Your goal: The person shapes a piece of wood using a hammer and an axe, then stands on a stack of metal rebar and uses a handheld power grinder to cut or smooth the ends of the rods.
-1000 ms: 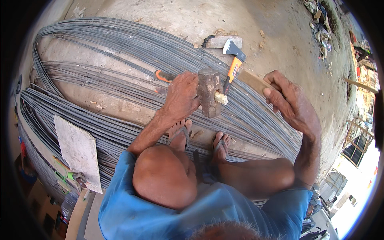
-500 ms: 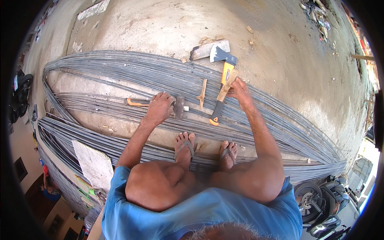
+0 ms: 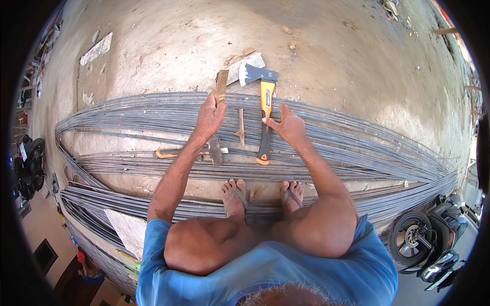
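— Is the light good?
— Yes, daylight lies bright on the floor (image 3: 357, 61); the lower left is dimmer.
— And the edges?
— Black and curved; between the knees (image 3: 191, 250) it is blurry.

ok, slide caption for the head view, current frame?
Left hand gripping a wood piece, right hand at an axe handle, hammer lying on grey metal rods.

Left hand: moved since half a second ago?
Yes, forward: judged against the far rebar bundle, which the left hand is now over. It has let go of the hammer and holds a wood piece.
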